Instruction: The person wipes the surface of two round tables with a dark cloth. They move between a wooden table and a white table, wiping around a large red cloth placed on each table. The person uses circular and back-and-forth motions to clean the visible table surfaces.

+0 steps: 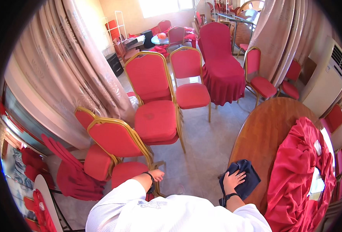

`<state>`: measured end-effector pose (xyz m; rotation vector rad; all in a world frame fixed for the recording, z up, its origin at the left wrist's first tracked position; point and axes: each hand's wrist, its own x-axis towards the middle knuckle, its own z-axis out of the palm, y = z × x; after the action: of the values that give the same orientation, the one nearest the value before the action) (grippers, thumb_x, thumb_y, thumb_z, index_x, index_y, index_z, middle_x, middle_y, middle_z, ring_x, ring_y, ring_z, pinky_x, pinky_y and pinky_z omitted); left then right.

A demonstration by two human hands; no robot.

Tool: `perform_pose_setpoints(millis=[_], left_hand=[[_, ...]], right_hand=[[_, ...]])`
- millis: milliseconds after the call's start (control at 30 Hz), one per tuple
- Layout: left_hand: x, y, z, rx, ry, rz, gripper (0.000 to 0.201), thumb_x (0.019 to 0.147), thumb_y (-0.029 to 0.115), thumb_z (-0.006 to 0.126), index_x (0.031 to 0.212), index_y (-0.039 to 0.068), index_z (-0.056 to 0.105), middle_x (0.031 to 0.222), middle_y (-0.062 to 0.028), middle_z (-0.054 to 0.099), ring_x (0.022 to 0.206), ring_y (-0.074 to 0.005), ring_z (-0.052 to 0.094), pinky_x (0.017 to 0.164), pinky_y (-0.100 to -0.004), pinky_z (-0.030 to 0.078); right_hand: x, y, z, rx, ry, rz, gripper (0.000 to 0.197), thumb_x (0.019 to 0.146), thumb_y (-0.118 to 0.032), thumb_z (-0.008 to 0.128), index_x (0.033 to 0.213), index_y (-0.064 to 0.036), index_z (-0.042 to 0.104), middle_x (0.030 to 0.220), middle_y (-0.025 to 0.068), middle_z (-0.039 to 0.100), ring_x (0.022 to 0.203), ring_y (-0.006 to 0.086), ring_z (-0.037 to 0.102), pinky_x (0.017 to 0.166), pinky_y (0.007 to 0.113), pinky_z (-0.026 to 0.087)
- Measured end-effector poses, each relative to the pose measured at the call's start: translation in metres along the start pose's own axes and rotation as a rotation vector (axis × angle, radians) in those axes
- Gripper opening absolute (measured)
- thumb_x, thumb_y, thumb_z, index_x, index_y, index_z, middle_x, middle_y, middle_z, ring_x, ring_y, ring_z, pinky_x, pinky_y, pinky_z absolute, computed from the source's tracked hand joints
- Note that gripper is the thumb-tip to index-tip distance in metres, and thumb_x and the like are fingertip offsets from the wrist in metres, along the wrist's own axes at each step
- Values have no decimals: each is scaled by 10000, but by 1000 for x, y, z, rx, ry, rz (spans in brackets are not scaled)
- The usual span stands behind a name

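Observation:
My right hand [235, 181] lies with its fingers spread on a folded dark blue cloth [252, 178]. That cloth rests on the left edge of a round brown wooden table [252, 135]. My left hand [156, 175] hangs free, fingers loosely bent and nothing visible in them. It is close beside a gold-framed red chair [115, 137], one of several at my left. To the right of the blue cloth, a rumpled red tablecloth [290, 170] covers part of the table.
Ahead stand stacked red chairs [155, 116], a single red chair [192, 94] and a chair in a dark red cover [223, 73]. Patterned curtains [62, 65] hang at both sides. A white air conditioner [325, 77] is at the right. Grey floor tiles [205, 147] separate chairs and table.

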<state>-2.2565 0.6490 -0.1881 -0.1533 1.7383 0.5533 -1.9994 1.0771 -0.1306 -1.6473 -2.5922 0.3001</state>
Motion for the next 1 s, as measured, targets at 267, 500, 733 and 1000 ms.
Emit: perform_pose_setpoints(millis=[267,500,733,1000], left_hand=[[34,61,-24,-81,14,144,370,997,392,521,1182,75,568,1145,-117,684,989,-243,682,797,-398,540],[67,109,-20,91,-42,127,369,953,392,546,1166,94,589,1116,-116,699,945,-256,690,747,-434,537],[92,191,-48,140,-2,118,373,930,390,555,1138,81,584,1096,-127,706,851,-247,698,663,-421,509],[75,311,-99,180,-49,237,422,969,398,538,1255,91,580,1157,-100,705,962,-246,709,708,-394,527]], right_hand=[[8,-18,-3,-89,-38,93,891,899,-518,610,1562,-13,294,1643,324,76,1523,501,74,1212,625,108],[39,-33,-21,-129,-138,142,937,903,-581,589,1578,-22,255,1632,350,65,1514,525,68,1194,662,114],[165,-32,-7,-106,-66,300,961,924,-654,519,1575,-2,245,1615,386,71,1499,555,96,1164,706,147],[303,-7,-20,-132,-43,367,908,941,-643,514,1573,-32,284,1624,359,106,1497,546,123,1169,694,161]])
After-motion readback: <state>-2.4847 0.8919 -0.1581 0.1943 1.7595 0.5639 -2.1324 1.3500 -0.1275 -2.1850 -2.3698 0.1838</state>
